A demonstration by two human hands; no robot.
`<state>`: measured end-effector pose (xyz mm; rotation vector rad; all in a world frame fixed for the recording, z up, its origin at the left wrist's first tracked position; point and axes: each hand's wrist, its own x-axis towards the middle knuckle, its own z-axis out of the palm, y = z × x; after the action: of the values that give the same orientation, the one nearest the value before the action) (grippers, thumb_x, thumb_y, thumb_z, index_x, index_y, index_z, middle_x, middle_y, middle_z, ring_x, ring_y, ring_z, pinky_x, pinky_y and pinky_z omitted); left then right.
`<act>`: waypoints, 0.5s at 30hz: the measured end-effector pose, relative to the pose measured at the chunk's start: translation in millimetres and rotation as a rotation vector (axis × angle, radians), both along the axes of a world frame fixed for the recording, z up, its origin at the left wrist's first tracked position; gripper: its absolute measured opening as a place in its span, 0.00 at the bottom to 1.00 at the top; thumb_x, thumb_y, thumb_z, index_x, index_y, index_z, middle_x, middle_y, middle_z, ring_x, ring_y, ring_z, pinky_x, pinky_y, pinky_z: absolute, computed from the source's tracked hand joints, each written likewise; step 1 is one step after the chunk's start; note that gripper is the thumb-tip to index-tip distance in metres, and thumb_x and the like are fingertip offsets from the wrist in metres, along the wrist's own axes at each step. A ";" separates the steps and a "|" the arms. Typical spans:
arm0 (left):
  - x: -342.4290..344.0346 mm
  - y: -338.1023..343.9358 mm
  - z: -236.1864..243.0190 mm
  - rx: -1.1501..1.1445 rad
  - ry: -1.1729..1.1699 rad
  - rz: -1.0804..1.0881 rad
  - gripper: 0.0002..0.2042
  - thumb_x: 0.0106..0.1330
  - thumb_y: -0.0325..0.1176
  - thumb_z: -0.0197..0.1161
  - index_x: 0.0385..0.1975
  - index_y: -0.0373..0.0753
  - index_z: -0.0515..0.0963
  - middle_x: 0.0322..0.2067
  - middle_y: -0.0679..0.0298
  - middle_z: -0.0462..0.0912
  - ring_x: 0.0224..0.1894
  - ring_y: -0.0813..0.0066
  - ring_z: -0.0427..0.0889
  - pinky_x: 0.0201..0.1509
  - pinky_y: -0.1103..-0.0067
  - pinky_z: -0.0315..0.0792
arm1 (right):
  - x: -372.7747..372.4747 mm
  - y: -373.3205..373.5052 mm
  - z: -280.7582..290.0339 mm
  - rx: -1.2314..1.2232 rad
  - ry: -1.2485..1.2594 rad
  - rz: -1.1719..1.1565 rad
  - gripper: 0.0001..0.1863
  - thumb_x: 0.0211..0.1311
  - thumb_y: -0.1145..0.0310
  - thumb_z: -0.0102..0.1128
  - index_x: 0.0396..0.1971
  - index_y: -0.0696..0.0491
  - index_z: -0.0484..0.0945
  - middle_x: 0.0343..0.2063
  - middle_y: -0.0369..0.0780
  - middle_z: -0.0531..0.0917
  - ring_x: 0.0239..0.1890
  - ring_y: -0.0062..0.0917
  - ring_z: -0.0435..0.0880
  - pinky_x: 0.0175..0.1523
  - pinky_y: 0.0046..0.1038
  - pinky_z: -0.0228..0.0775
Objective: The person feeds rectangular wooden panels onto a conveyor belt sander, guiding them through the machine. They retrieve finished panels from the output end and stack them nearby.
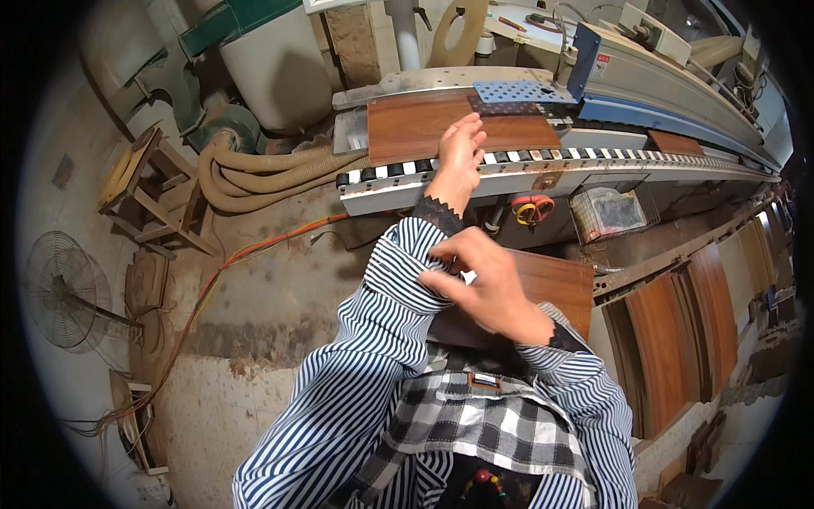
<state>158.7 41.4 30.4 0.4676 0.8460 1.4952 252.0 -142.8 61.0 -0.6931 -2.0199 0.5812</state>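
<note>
My left hand (460,157) reaches over a brown wood-grain board (407,127) lying on a long machine (398,182); its fingers are stretched out and hold nothing. Whether it touches the board, I cannot tell. My right hand (487,284) is at the striped left sleeve (394,263), thumb and forefinger apart at the folded cuff; it is slightly blurred. Black lace (439,214) shows at my left wrist. Below my right hand another brown board (555,288) lies close to my body, partly hidden by my hand and sleeves.
Black-and-white rollers line the machine's near edge. A blue perforated plate (513,92) sits above the board. Red-handled scissors (532,209) and a wire basket (612,212) hang below. Stacked boards (670,331) stand right; ribbed hoses (246,178), a wooden stool (157,191) and fan (64,288) are left.
</note>
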 end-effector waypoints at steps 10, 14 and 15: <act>12.5 13.4 -25.8 0.495 1.088 0.240 0.09 0.61 0.27 0.56 0.37 0.38 0.82 0.40 0.57 0.79 0.38 0.69 0.79 0.44 0.75 0.73 | 17.7 42.3 -7.2 -0.984 0.385 0.368 0.07 0.59 0.72 0.66 0.29 0.53 0.75 0.26 0.30 0.78 0.30 0.13 0.76 0.35 0.20 0.67; 22.6 -5.7 -12.6 0.615 1.418 0.152 0.09 0.59 0.26 0.57 0.37 0.40 0.81 0.45 0.56 0.78 0.48 0.60 0.77 0.53 0.67 0.70 | 31.3 48.1 -6.4 -1.102 0.334 0.512 0.09 0.58 0.73 0.68 0.28 0.52 0.73 0.25 0.28 0.77 0.30 0.11 0.74 0.35 0.18 0.66; 25.6 -10.0 -12.8 0.640 1.515 0.145 0.09 0.59 0.26 0.57 0.38 0.40 0.81 0.46 0.56 0.77 0.50 0.57 0.76 0.56 0.65 0.68 | 30.3 50.3 -6.3 -0.892 0.128 0.370 0.11 0.54 0.76 0.67 0.27 0.52 0.71 0.22 0.32 0.77 0.27 0.18 0.77 0.32 0.23 0.67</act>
<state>184.3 31.4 17.7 2.1983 1.5039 1.3500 282.3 -92.5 54.7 -0.7492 -1.7201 1.7495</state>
